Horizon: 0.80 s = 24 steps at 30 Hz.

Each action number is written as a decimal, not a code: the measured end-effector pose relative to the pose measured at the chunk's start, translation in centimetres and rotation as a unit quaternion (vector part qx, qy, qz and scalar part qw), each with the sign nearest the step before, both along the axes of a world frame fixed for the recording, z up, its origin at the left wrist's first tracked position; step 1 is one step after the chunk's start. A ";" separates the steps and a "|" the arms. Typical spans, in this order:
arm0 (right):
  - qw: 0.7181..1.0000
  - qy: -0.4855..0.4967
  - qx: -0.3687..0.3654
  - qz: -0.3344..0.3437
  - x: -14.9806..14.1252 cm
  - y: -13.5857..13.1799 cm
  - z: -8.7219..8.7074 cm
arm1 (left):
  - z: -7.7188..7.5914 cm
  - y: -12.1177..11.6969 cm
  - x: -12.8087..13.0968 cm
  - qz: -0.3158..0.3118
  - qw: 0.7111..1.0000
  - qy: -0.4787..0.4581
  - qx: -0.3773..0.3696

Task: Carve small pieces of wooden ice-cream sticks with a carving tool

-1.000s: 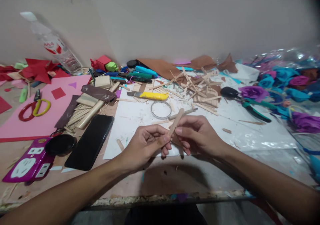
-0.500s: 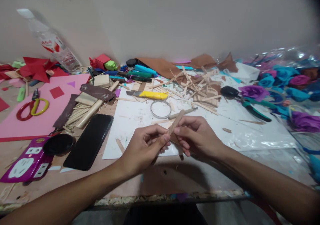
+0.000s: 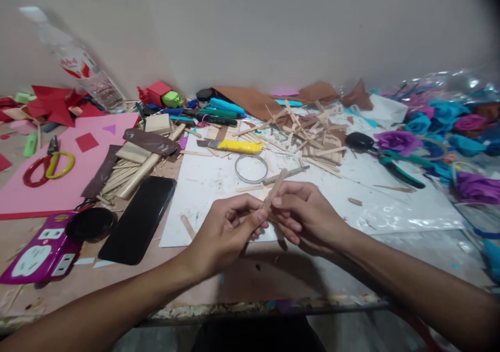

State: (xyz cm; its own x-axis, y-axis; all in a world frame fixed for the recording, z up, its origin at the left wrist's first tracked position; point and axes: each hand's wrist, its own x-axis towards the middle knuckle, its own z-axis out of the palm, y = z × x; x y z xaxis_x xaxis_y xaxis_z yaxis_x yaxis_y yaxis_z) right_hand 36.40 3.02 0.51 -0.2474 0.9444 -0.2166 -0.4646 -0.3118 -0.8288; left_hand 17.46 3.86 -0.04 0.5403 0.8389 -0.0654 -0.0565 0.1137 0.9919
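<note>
My left hand [image 3: 236, 227] pinches the lower end of a thin wooden craft stick [image 3: 275, 186] between thumb and forefinger. My right hand [image 3: 308, 214] closes on the same stick from the other side, thumb laid against it. The stick tilts up and to the right; its lower part is hidden by my fingers. Just beyond the hands, a grey-brown stick [image 3: 289, 175] and a clear ring [image 3: 251, 168] lie on the white sheet [image 3: 219, 185]. Behind the ring rests a yellow utility knife [image 3: 238, 146].
A heap of wooden strips [image 3: 312, 128] lies behind the hands. Green-handled pliers [image 3: 402, 170] and paper flowers [image 3: 398, 142] are at right. At left are a black phone [image 3: 138, 222], a purple power strip [image 3: 42, 248], scissors [image 3: 50, 165] and a plastic bottle [image 3: 84, 68].
Both hands keep hold of the stick, and its tip has shifted very slightly left and up. The view has moved a little; the things on the table stay put.
</note>
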 end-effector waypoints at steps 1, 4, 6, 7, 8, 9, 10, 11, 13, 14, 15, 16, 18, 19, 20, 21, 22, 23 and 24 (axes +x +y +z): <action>1.000 0.010 -0.006 -0.002 0.0 0.0 0.0 | 0.0 0.0 0.0 -0.005 1.000 -0.004 -0.006; 0.999 0.025 -0.020 -0.001 -0.1 -0.2 0.1 | 0.1 0.2 0.0 -0.021 1.000 0.000 -0.024; 0.999 0.027 -0.025 -0.001 -0.2 -0.3 0.2 | 0.2 0.3 -0.1 -0.031 0.999 0.004 -0.035; 0.999 0.023 -0.025 -0.001 -0.3 -0.3 0.3 | 0.2 0.4 -0.2 -0.036 0.999 0.006 -0.039; 1.000 0.013 -0.021 0.001 -0.2 -0.3 0.4 | 0.3 0.5 -0.3 -0.039 0.998 0.007 -0.041; 1.000 -0.007 -0.014 0.003 0.0 -0.1 0.5 | 0.4 0.6 -0.3 -0.038 0.998 0.009 -0.043; 0.999 -0.038 -0.006 0.004 0.3 0.1 0.5 | 0.5 0.7 -0.3 -0.031 0.998 0.012 -0.046; 0.997 -0.081 0.009 -0.005 0.8 0.5 0.5 | 0.5 0.9 -0.3 -0.021 0.999 0.019 -0.046; 0.976 -0.203 0.061 -0.049 2.4 1.5 0.2 | 0.4 1.2 -0.4 -0.003 0.998 0.051 -0.030; 0.947 -0.280 0.119 -0.099 3.4 2.2 0.0 | 0.3 1.3 -0.5 0.000 0.997 0.073 -0.015; 0.900 -0.370 0.189 -0.136 4.5 2.9 -0.4 | 0.1 1.4 -0.6 -0.001 0.995 0.096 0.005; 0.837 -0.454 0.263 -0.154 5.5 3.7 -0.8 | -0.1 1.6 -0.8 -0.003 0.993 0.117 0.025; 0.716 -0.587 0.363 -0.111 7.3 4.9 -1.7 | -0.5 1.8 -1.0 -0.008 0.988 0.143 0.060; 0.672 -0.621 0.394 -0.084 8.0 5.4 -2.2 | -0.6 1.9 -1.2 -0.013 0.984 0.158 0.079; 0.634 -0.650 0.417 -0.051 8.3 5.8 -2.6 | -0.8 1.9 -1.3 -0.018 0.980 0.173 0.099; 0.602 -0.675 0.426 -0.024 8.5 6.0 -2.9 | -0.8 2.0 -1.4 -0.023 0.974 0.191 0.119; 0.578 -0.692 0.432 -0.003 8.5 6.1 -3.0 | -0.8 2.0 -1.5 -0.029 0.968 0.208 0.138; 0.561 -0.705 0.434 0.010 8.4 6.2 -3.0 | -0.8 2.0 -1.6 -0.033 0.962 0.223 0.157; 0.550 -0.713 0.435 0.015 8.3 6.2 -2.9 | -0.7 2.1 -1.6 -0.035 0.955 0.235 0.177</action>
State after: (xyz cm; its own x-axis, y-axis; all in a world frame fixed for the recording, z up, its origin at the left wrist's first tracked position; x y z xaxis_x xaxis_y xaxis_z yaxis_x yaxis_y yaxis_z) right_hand 44.70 9.21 -2.43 -0.4300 0.8445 0.3191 0.8458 0.5005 -0.1847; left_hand 15.84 5.92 -0.76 0.5765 0.8164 -0.0328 0.3990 -0.2463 0.8832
